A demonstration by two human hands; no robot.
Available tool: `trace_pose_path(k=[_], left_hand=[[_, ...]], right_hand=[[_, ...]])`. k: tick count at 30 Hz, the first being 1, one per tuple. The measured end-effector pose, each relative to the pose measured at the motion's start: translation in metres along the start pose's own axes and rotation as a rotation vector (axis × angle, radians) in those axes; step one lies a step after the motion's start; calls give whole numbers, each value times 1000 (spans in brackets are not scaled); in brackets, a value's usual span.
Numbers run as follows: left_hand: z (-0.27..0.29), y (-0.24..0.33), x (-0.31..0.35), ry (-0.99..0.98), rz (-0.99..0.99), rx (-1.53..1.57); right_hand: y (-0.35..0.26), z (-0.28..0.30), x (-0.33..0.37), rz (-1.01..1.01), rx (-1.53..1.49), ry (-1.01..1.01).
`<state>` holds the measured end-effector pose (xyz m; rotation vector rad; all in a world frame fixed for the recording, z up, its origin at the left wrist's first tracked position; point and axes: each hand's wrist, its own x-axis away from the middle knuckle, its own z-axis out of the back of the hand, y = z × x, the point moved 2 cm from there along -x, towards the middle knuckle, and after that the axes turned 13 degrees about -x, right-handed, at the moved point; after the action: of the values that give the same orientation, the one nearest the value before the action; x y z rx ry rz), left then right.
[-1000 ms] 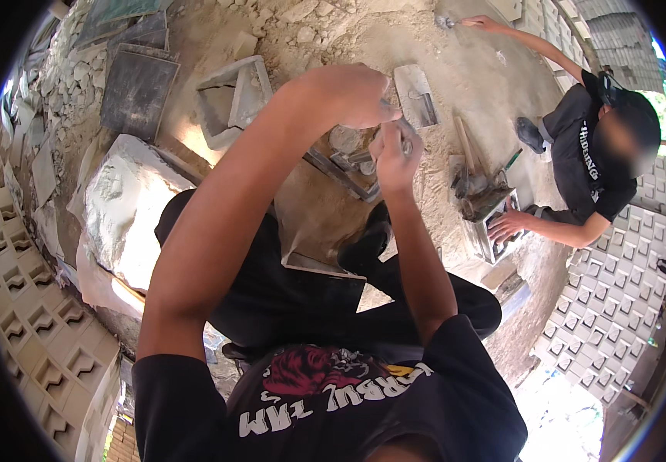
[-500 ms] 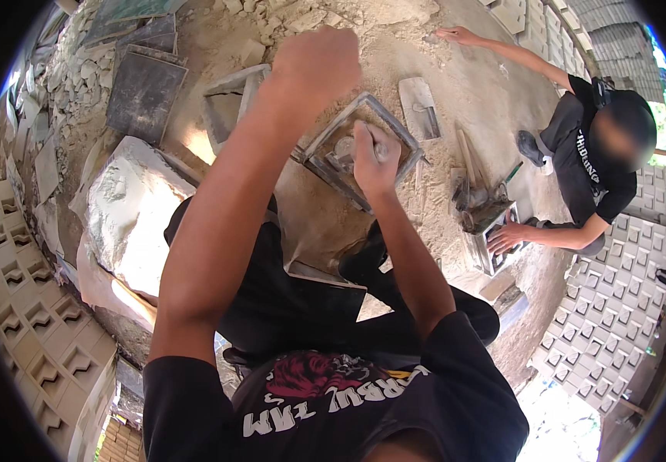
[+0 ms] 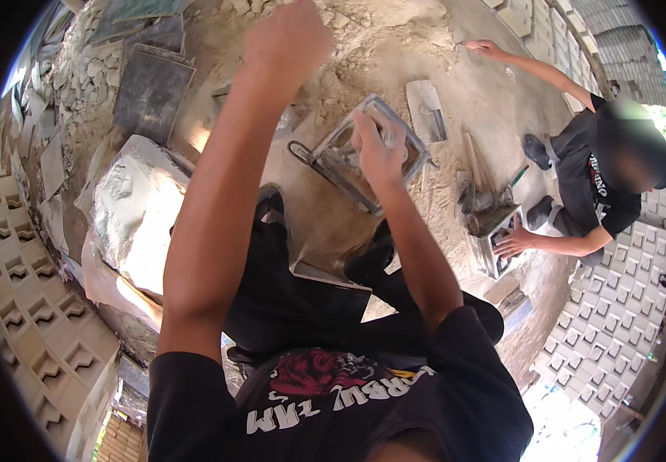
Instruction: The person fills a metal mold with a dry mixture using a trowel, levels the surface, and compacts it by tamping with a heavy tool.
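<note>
My left hand (image 3: 290,45) is raised beyond the square metal mould frame (image 3: 346,185), blurred, its fingers curled like a fist. Whatever it may hold is hidden. Over the middle of the frame, my right hand (image 3: 380,148) has its fingers bent inward, gripping something that I cannot make out. The frame lies on the dusty ground before my feet, turned like a diamond, with a wire loop handle (image 3: 300,152) at its left corner. Pale material shows inside it. Right of the frame lies a trowel (image 3: 437,123) on a pale flat board (image 3: 421,94).
At right, a co-worker (image 3: 606,181) crouches, one hand on another metal mould (image 3: 491,258). Long-handled tools (image 3: 481,165) lie beside it. A big whitish block (image 3: 129,204) stands at left, near dark plates (image 3: 152,91) and rubble (image 3: 87,100). Patterned block walls (image 3: 602,316) flank both sides.
My left hand has moved up and left, away from the frame. My right hand has shifted slightly rightward over it. The loop handle shows more fully. The view has shifted a little.
</note>
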<state>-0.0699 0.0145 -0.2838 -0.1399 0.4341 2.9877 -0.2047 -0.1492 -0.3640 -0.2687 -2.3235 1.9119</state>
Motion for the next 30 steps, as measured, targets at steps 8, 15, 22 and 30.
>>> trace_pose_path(k=[8,15,22,30], left_hand=[[9,12,4,-105,-8,81],[7,12,8,-167,-68,52],[12,28,17,-201,-107,19],[-4,34,23,-161,-180,-76]], right_hand=[[-17,-1,3,108,-52,354],[34,6,3,-26,-141,380],[40,7,2,147,-172,375],[55,35,-32,176,-334,256]])
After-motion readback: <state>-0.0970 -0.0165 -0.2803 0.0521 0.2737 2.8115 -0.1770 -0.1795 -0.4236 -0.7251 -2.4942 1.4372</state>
